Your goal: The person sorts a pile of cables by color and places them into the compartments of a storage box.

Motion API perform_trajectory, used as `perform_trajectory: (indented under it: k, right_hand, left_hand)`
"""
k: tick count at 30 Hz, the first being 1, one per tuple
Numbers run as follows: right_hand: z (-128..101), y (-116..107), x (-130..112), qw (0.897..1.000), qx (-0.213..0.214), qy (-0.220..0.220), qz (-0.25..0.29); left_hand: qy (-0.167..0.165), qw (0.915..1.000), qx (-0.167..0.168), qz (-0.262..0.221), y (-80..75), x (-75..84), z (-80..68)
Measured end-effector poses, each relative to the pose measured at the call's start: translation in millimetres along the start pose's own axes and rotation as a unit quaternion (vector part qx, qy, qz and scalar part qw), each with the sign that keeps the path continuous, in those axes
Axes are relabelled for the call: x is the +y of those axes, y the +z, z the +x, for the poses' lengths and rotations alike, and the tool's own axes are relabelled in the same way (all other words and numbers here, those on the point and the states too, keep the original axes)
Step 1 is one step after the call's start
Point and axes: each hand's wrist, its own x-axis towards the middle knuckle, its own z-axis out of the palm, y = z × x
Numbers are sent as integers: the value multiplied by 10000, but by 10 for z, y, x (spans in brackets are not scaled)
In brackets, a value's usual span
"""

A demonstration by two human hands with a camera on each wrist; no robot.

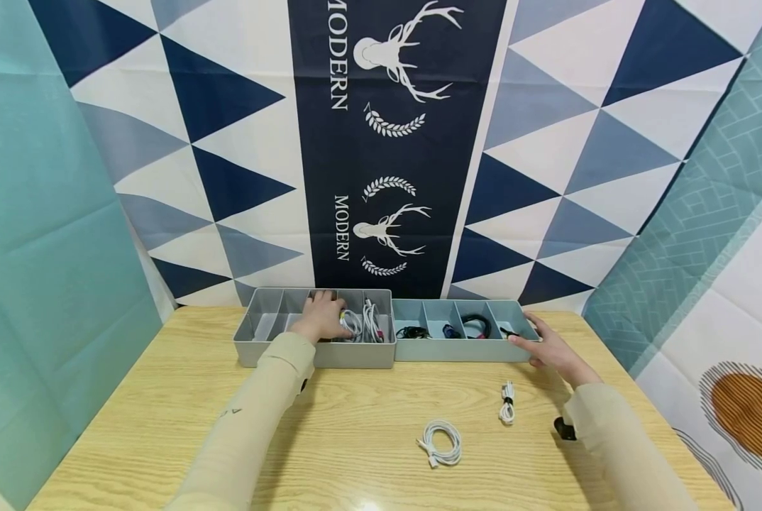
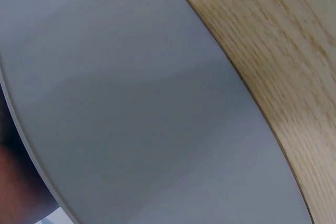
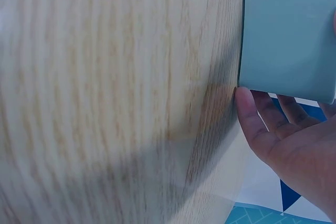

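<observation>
My left hand (image 1: pixel 321 317) reaches down into a middle compartment of the grey divided box (image 1: pixel 317 356); its fingertips are hidden inside, so I cannot tell whether they hold anything. Only the grey outer wall and a blurred bit of finger show in the left wrist view. Just right of that hand lie white bundled cables (image 1: pixel 372 323) in the grey box. My right hand (image 1: pixel 550 349) touches the right end of the blue-green divided box (image 1: pixel 464 350), fingers spread around its corner. In the right wrist view, its fingertips sit along the lower edge of the end wall (image 3: pixel 289 35).
Inside the blue-green box are a thin black cable (image 1: pixel 413 332), a dark blue cable (image 1: pixel 450 331) and a black coiled cable (image 1: pixel 486 326). A coiled white cable (image 1: pixel 459 443) and a small white cable with a black tie (image 1: pixel 507 411) lie on the wooden table (image 1: pixel 355 440).
</observation>
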Motion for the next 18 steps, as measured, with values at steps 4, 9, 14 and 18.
perform_trajectory:
  k: [4,9,14,18]
  right_hand:
    - [4,10,3,10000,5,10,-24]
    - [2,20,-11,10000,-32,-15,-43]
    - [-16,26,-31,10000,-7,-4,-71]
    - [-29,24,-33,10000,7,26,-56]
  left_hand:
    - [-58,9998,-128,124,-6,6,2]
    - [-166,9993,-304,145,4,7,13]
    - [-206,9991,-373,69,1,7,21]
    - [-163,9993,-333,-1,-6,9,24]
